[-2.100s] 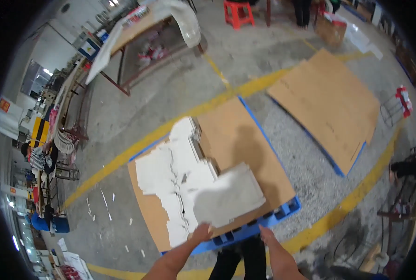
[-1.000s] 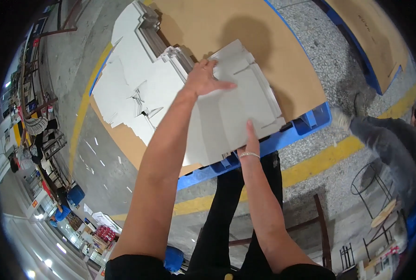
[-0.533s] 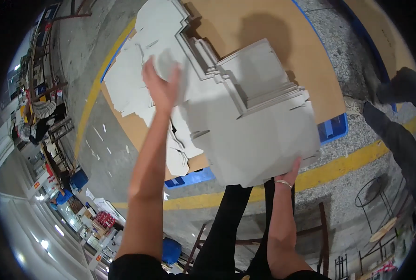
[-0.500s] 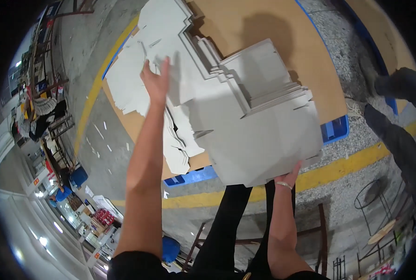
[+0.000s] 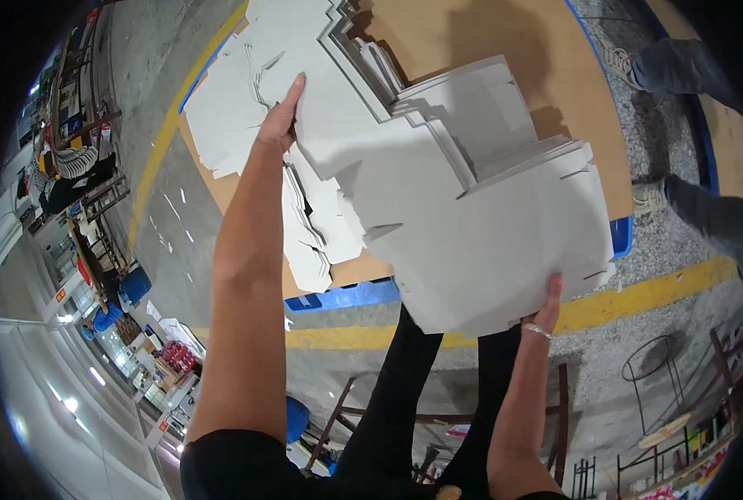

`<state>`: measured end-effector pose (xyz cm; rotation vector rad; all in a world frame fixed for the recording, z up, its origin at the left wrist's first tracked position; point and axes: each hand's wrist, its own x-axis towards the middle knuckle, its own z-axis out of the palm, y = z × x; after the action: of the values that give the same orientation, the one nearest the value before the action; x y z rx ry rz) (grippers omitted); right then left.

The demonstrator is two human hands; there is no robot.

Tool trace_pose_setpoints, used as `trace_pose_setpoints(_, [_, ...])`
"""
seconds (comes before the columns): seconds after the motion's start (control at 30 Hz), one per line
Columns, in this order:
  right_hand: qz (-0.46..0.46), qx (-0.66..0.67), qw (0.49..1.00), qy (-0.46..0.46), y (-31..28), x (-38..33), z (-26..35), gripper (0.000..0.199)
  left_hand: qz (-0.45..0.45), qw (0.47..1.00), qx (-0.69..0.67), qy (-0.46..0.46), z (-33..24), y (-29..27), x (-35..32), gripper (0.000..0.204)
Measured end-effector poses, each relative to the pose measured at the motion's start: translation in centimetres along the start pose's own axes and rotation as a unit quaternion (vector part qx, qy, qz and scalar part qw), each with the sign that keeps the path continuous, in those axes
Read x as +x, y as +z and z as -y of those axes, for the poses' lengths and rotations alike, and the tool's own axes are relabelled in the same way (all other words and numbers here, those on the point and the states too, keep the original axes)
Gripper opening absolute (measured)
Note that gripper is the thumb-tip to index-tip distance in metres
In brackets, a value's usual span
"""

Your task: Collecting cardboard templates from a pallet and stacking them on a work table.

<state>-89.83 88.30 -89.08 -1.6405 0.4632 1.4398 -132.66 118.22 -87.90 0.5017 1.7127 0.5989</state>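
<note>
A large die-cut grey-white cardboard sheet point(image 5: 480, 242) with stepped edges and small slits is between my two hands. My right hand point(image 5: 543, 310) pinches its near edge, thumb on top and fingers underneath. My left hand point(image 5: 283, 121) is closed on the sheet's left edge, its thumb lying on the upper face and the other fingers mostly hidden. Beneath and beside it lie several more cut cardboard sheets point(image 5: 221, 137), spread in a stepped stack. Other pieces point(image 5: 488, 108) show in the notch on the right.
The stack rests on a brown board point(image 5: 584, 108) over blue plastic crates point(image 5: 346, 296). At right, another person's legs point(image 5: 709, 212) stand near the board. Yellow floor lines point(image 5: 621, 308) run past it. A metal-framed stool point(image 5: 655, 367) stands at the lower right.
My left hand has gone from spread fingers above the stack to gripping the sheet's edge. The sheet and my right hand have shifted rightward. The other person's legs have moved.
</note>
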Motion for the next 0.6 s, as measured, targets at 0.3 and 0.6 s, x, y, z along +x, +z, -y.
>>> trace_pose_setpoints(0.3, [0.031,-0.046,0.997,-0.048,-4.9,8.2,3.5,0.073,-0.155,0.986,0.050,0.045,5.2,2.0,-2.4,0.083])
trace_pose_setpoints(0.6, [0.061,-0.140,0.988,-0.034,-5.6,12.9,11.3,0.075,-0.173,0.982,0.053,0.048,5.7,7.5,-5.7,0.064])
